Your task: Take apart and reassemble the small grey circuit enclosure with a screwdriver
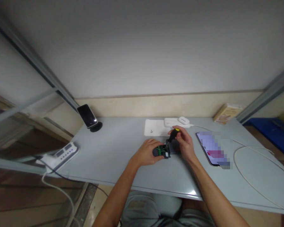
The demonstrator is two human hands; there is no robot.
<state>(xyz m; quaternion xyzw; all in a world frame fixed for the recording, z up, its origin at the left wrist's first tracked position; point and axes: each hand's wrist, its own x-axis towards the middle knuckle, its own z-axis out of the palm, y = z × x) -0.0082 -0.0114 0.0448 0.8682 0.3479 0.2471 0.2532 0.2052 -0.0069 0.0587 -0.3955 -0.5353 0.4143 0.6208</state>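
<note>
Black-handled screwdriver (173,135) (yellow-capped) sits clamped in the right hand (185,143), tip on an opened device (162,151) that the left hand (147,153) grips on the grey table (113,148).

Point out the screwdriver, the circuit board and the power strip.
screwdriver (174,135): head view, on its black handle.
circuit board (160,149): head view, on its green face.
power strip (65,151): head view, on its top face.

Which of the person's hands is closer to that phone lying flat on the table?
Right. The right hand, gripping a screwdriver, sits just left of the flat phone. The left hand is farther left, holding a small opened device.
</note>
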